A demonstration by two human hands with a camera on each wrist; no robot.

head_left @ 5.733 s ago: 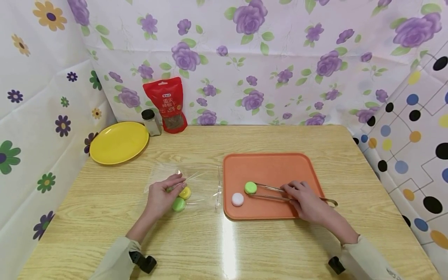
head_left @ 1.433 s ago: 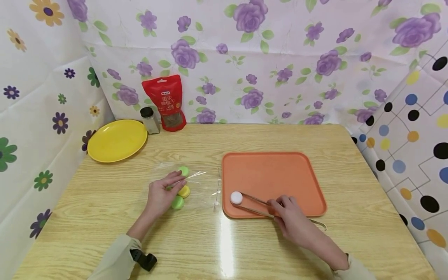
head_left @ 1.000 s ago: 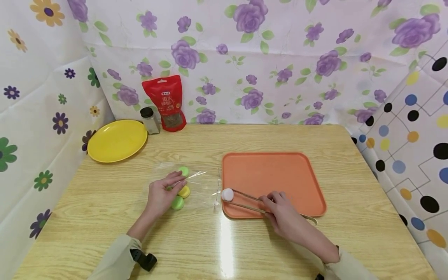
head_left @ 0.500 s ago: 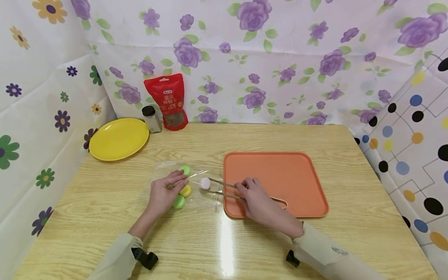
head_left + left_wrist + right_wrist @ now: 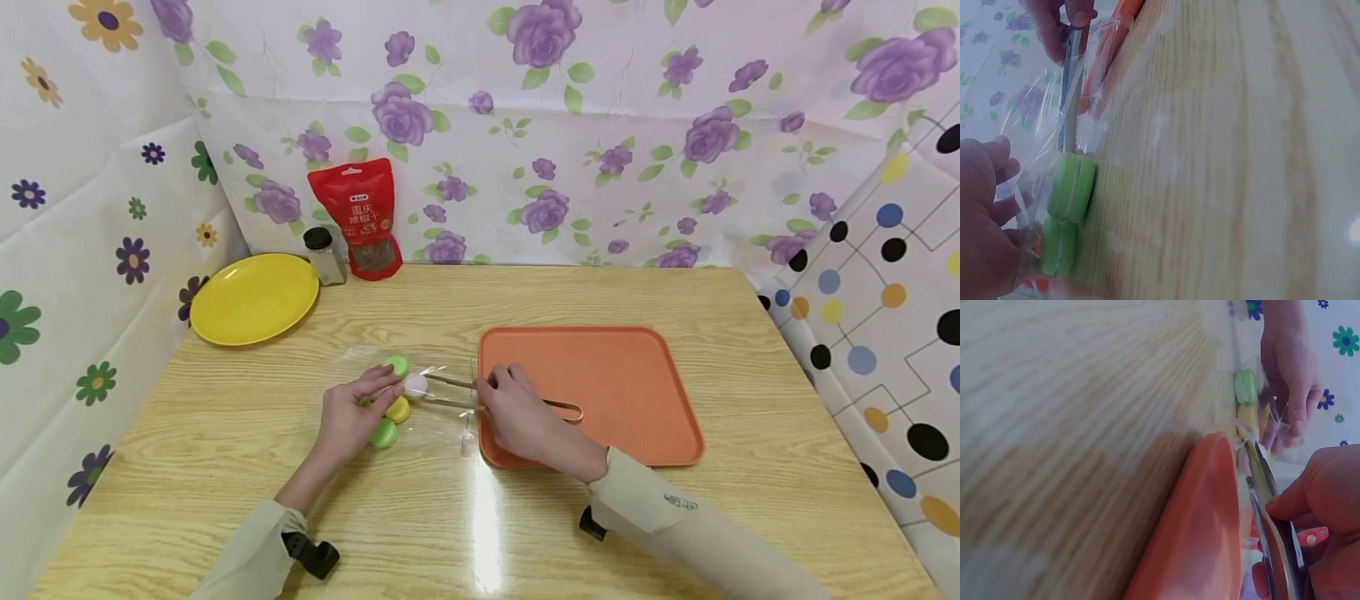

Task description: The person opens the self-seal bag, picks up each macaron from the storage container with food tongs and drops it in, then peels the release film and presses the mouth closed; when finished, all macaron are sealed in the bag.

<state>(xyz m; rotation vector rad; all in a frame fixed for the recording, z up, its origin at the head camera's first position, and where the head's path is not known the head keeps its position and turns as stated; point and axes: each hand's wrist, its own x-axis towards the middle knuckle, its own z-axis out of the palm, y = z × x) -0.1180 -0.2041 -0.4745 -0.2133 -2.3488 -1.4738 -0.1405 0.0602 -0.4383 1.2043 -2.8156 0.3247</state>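
My left hand (image 5: 352, 412) pinches the upper film of a clear plastic bag (image 5: 450, 432) lying on the table and lifts it. Inside the bag are a yellow macaron (image 5: 398, 409) and green macarons (image 5: 383, 433), two of them standing out in the left wrist view (image 5: 1072, 187); others are partly behind the left fingers. With my right hand (image 5: 521, 417), over the tray's left edge, I hold metal tongs (image 5: 452, 382). Their tips grip a white macaron (image 5: 416, 385) within the bag, close by the left fingertips and the yellow macaron.
An orange tray (image 5: 607, 375) lies right of the bag, under the right hand. At the back left stand a yellow plate (image 5: 255, 300), a black-capped jar (image 5: 325, 258) and a red pouch (image 5: 363, 217). Floral cloths hang behind and left, a dotted one right.
The tongs earlier took a green macaron off the tray; one now shows at the bag's far side. Then they gripped the white macaron and carried it left into the bag. The left hand stayed put.
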